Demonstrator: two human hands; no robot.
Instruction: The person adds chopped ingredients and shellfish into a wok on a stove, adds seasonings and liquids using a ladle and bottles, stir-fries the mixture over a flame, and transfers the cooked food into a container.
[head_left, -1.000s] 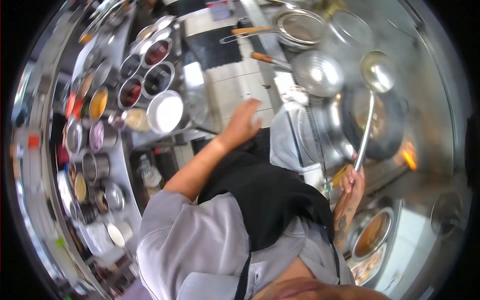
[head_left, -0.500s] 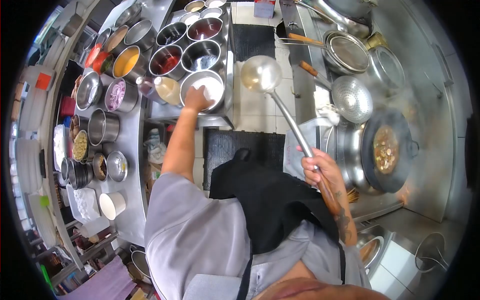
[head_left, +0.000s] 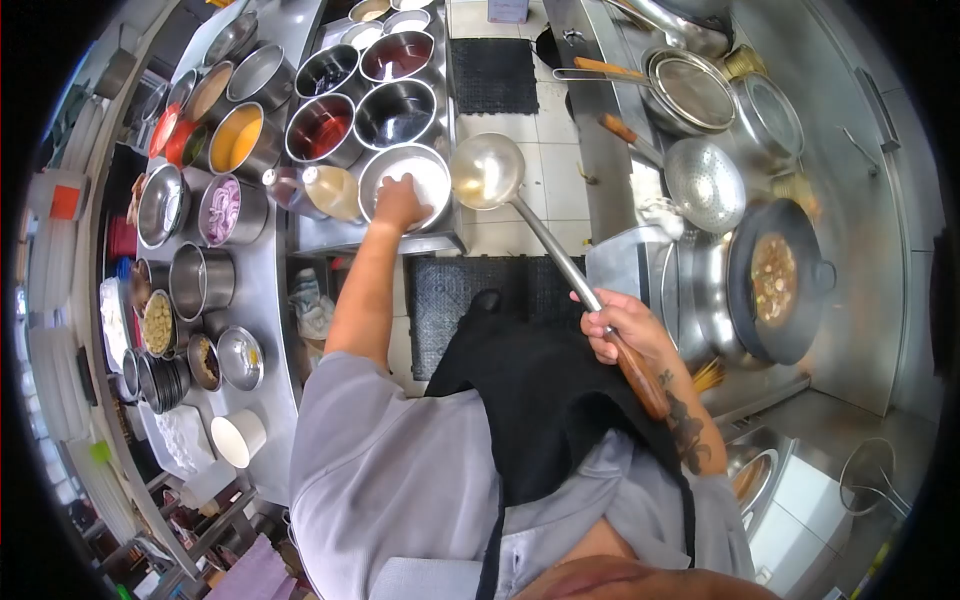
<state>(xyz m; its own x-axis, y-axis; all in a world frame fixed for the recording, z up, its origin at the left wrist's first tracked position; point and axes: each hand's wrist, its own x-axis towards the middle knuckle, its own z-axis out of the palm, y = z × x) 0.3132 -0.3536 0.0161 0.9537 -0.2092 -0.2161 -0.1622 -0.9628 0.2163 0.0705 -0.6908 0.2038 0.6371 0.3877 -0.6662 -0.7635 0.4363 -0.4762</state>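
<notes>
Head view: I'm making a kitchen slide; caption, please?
Left hand in a container of white contents, right hand holding a ladle, food in a dark wok.

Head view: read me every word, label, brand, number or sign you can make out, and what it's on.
No text can be read in this view.
Box at the top edge: any print is too small and blurred to read.
Orange patch at the far left: no lettering can be made out.
Ladle in the right hand: no lettering visible.
</notes>
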